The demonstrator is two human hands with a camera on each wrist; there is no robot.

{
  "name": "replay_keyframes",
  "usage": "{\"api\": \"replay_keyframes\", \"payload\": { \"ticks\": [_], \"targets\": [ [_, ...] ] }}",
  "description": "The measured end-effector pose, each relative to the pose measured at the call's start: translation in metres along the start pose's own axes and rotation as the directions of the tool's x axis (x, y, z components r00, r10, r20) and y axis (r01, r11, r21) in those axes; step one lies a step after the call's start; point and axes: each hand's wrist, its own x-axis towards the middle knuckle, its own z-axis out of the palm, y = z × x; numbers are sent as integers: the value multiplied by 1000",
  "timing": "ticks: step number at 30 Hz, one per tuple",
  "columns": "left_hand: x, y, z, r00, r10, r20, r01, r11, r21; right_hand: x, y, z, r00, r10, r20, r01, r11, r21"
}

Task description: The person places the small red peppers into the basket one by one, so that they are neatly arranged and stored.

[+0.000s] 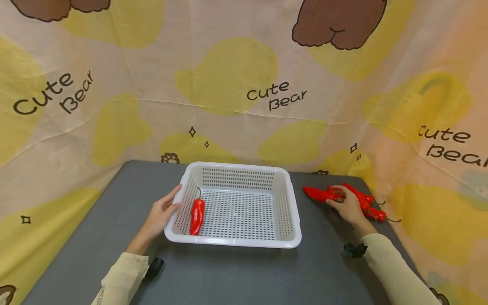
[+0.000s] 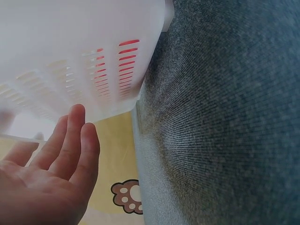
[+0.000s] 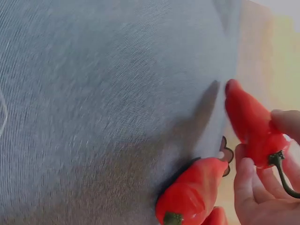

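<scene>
A white slotted plastic basket (image 1: pixel 232 242) stands mid-table, with one red pepper (image 1: pixel 197 217) lying along its left side. My left hand (image 1: pixel 162 214) holds the basket's left rim; in the left wrist view its fingers (image 2: pixel 87 145) lie along the outer wall. Over on the right, my right hand (image 1: pixel 347 207) pinches another red pepper (image 1: pixel 317 194) near its stem end, tip pointing left. The right wrist view shows this held pepper (image 3: pixel 251 122) between thumb and fingers, with its dark green stem toward the palm. Several loose red peppers (image 1: pixel 375 214) lie beside that hand.
The grey tabletop (image 1: pixel 251 275) carries everything. A patterned cloth (image 1: pixel 228 84) hangs behind the table and along its right side. One loose pepper (image 3: pixel 190 194) sits close to the right hand in the right wrist view.
</scene>
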Motion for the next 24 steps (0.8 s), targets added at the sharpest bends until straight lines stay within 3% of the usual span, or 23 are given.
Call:
{"api": "replay_keyframes", "payload": {
  "ticks": [4, 10, 16, 24],
  "targets": [
    [-1, -1, 0, 1000, 6, -2, -6, 1000, 9, -1, -3, -4, 996, 78, -42, -69, 981, 183],
    [0, -4, 1, 1000, 2, 2, -2, 1000, 18, 0, -7, -7, 990, 143, -14, -125, 904, 408],
    [0, -5, 1, 1000, -10, 5, 10, 1000, 19, 4, -17, -5, 982, 172, -80, -121, 892, 435],
    [0, -5, 1, 1000, -6, 4, 6, 1000, 16, 1, -32, -4, 971, 48, -234, 26, 953, 303]
  ]
}}
